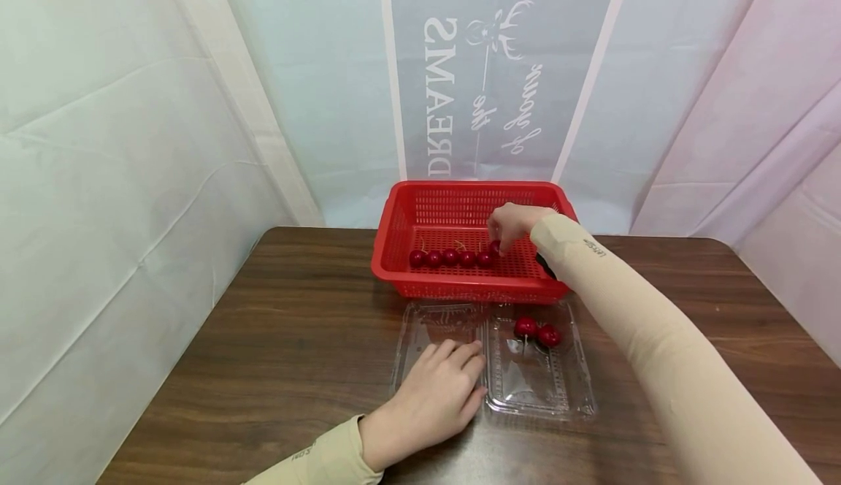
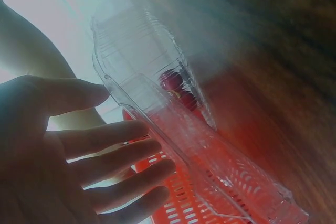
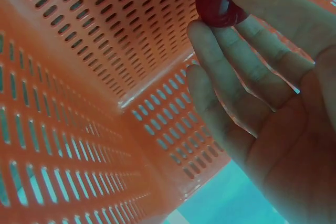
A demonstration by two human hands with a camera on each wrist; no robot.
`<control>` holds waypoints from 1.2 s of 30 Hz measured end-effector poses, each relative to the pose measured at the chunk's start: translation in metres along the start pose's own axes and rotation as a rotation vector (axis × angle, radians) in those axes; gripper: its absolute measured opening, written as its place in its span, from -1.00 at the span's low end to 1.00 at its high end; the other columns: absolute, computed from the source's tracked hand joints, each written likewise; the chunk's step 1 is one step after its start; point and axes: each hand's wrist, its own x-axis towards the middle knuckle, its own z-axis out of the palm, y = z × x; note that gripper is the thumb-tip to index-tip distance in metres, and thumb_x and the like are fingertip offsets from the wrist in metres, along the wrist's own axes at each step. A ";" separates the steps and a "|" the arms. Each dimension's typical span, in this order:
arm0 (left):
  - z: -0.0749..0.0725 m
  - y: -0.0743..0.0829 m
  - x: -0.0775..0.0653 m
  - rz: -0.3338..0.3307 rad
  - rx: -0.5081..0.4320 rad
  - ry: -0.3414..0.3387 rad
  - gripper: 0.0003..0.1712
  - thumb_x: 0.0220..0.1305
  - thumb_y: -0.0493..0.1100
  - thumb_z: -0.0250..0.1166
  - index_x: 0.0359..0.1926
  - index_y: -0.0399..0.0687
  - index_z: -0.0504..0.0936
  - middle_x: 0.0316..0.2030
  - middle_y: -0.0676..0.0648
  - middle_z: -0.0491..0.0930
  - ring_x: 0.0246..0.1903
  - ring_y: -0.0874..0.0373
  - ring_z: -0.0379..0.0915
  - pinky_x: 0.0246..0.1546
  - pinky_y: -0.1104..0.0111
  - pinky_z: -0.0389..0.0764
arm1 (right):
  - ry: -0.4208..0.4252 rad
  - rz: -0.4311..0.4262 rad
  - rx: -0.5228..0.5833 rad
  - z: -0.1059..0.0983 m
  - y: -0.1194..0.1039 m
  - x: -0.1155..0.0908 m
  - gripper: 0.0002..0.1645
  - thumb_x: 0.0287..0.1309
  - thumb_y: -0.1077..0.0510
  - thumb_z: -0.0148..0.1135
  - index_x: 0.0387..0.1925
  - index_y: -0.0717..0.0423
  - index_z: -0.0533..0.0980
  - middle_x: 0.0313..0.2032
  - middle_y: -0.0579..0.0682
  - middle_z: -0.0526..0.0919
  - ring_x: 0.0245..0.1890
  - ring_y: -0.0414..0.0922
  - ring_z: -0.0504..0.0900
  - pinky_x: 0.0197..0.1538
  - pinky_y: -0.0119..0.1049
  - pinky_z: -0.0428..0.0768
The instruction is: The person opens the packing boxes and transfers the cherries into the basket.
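Note:
My right hand [image 1: 517, 223] reaches into the red plastic basket [image 1: 460, 278]. Its thumb and fingers pinch a dark red cherry [image 3: 215, 4] at the right end of a row of cherries [image 1: 450, 257] on the basket floor. In front of the basket lies an opened clear plastic box [image 1: 525, 396]. Two cherries [image 1: 548, 335] sit in its right half. My left hand [image 1: 439, 391] rests on the box's left half by the middle fold, fingers loosely extended. In the left wrist view those fingers [image 2: 126, 178] lie against the clear plastic edge.
The brown wood-grain table [image 1: 289, 353] extends to both sides of the box. Behind the basket hangs a pale curtain [image 1: 348, 105] with mirrored white lettering. White fabric [image 1: 112, 178] closes off the left side, and more hangs at the right.

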 end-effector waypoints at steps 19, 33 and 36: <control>0.000 -0.001 -0.001 0.005 0.006 0.012 -0.68 0.19 0.05 0.24 -0.13 -0.01 0.64 0.03 0.00 0.60 -0.09 0.15 0.49 -0.15 0.32 0.48 | -0.041 0.066 0.041 0.010 0.005 -0.003 -0.56 -0.13 0.15 0.48 -0.11 0.05 0.60 -0.16 0.05 0.64 -0.13 -0.01 0.55 0.01 -0.02 0.56; 0.000 -0.001 -0.001 0.004 0.009 0.019 -0.68 0.19 0.05 0.24 -0.13 -0.01 0.64 0.03 0.00 0.60 -0.10 0.16 0.48 -0.15 0.33 0.46 | -0.065 0.050 0.003 0.012 0.007 -0.003 -0.57 -0.10 0.10 0.47 -0.11 0.06 0.60 -0.17 0.03 0.64 -0.18 -0.06 0.57 -0.03 -0.08 0.58; 0.000 -0.001 -0.001 0.004 0.008 0.017 -0.68 0.19 0.05 0.24 -0.13 -0.01 0.64 0.03 0.00 0.61 -0.09 0.16 0.48 -0.15 0.33 0.47 | -0.067 0.033 -0.011 0.012 0.005 -0.004 -0.57 -0.09 0.10 0.47 -0.11 0.06 0.60 -0.17 0.02 0.64 -0.20 -0.07 0.56 -0.05 -0.10 0.58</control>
